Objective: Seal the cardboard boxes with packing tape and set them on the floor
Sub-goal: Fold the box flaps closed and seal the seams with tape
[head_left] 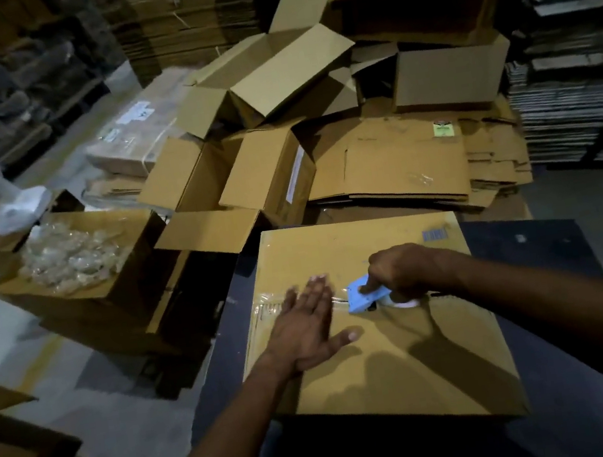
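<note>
A big heap of open and flat brown cardboard boxes (275, 122) sits behind the dark surface (531, 243). On the surface lies the closed brown cardboard box (390, 352), its seam running left to right. The left hand (307, 326) lies flat, fingers spread, on the clear tape. The right hand (401, 271) wraps its grip round the blue tape dispenser (364, 295) on the seam.

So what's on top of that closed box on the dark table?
On the closed box lie a flat left hand, pressing clear tape, and a blue tape dispenser gripped by the right hand. The seam under them and the box's contents are hidden.
</note>
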